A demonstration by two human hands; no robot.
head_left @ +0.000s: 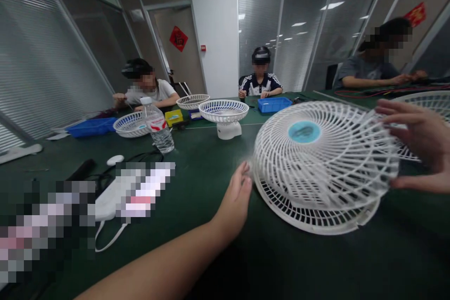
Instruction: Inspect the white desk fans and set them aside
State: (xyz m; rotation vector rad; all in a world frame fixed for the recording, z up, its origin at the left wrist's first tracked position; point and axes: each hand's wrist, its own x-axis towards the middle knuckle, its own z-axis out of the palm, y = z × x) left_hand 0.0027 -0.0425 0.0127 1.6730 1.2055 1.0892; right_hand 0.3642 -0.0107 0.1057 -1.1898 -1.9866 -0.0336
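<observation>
A white plastic fan grille (326,159) with a blue round centre badge is held tilted above a second white grille half (316,218) that lies on the green table. My left hand (236,199) touches the left rim of the grille, fingers stretched out. At the right rim, my right hand (420,143) holds the grille, thumb below and fingers curved over the edge.
A water bottle (159,126), a white fan base with a grille (225,117), more grilles (131,124), blue trays (274,104) and a yellow box stand further back. Cables and a white device (112,197) lie at the left. Three people sit at the far side.
</observation>
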